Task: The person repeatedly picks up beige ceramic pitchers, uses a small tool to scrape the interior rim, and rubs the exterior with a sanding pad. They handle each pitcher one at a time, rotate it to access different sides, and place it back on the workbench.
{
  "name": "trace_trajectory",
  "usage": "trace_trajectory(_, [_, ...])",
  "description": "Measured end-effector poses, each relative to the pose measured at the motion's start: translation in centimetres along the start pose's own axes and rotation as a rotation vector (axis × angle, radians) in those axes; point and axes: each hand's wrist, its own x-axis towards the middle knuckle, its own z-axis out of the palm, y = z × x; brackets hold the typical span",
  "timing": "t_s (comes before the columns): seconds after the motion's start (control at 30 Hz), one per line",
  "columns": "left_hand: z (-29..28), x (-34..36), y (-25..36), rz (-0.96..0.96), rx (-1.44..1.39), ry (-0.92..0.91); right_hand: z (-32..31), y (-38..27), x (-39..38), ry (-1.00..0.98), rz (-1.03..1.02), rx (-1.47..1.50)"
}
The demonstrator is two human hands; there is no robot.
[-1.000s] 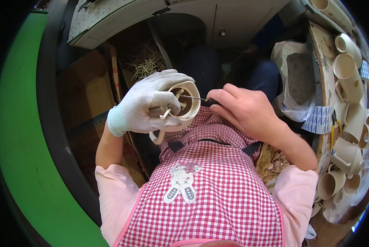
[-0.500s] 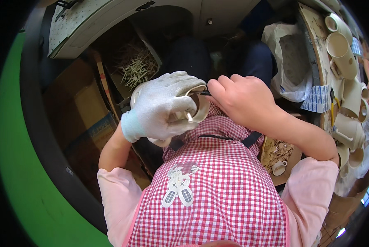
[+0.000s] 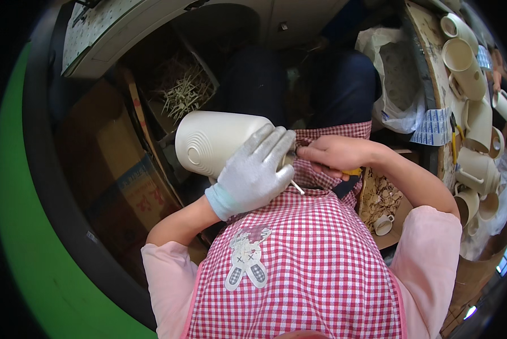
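Note:
A large cream, unglazed-looking clay cylinder vessel [image 3: 224,135] lies on its side above my lap, its base with concentric rings facing left. My left hand [image 3: 256,166], in a pale grey glove, is wrapped over its right end, fingers closed along the wall. A thin cream stick [image 3: 297,187] pokes out below the gloved fingers. Bare, my right hand [image 3: 333,155] is closed at the vessel's right-hand end. From under its fingers shows the yellow handle [image 3: 352,172] of a small tool; the tool's working end is hidden by the hands and the rim.
On the right, a bench [image 3: 432,62] carries several cream clay mugs and jugs [image 3: 479,171] and a yellow-handled tool [image 3: 454,148]. A plastic bag [image 3: 397,85] hangs beside it. Below sits a box of clay scraps [image 3: 379,199] with a small cup [image 3: 383,225]. Thin sticks [image 3: 186,93] fill a carton at left.
The vessel has turned, bringing its ringed base and side into view. My left hand has shifted right and down; my right hand has dropped and rolled over, showing the tool's yellow handle.

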Motion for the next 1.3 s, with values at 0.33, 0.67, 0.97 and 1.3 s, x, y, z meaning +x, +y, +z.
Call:
trace_trajectory(0.33, [-0.8, -1.1, 0.7, -0.001, 0.026, -0.075, 2.1, -0.6, 4.3, -0.626, 0.185, 0.778])
trace_trajectory(0.67, [-9.8, -2.3, -7.0, -0.539, 0.113, 0.915, -11.2, 7.7, -10.3, 1.466, -0.181, -0.986])
trace_trajectory(0.97, [-12.1, -1.5, -11.4, -0.498, 0.397, 1.179, -19.8, 26.3, -21.2, 1.812, 0.392, -0.861])
trace_trajectory(1.3, [-15.8, -2.8, -5.7, -0.676, 0.38, 1.039, -18.6, 2.6, -12.2, 1.804, -0.51, -0.766])
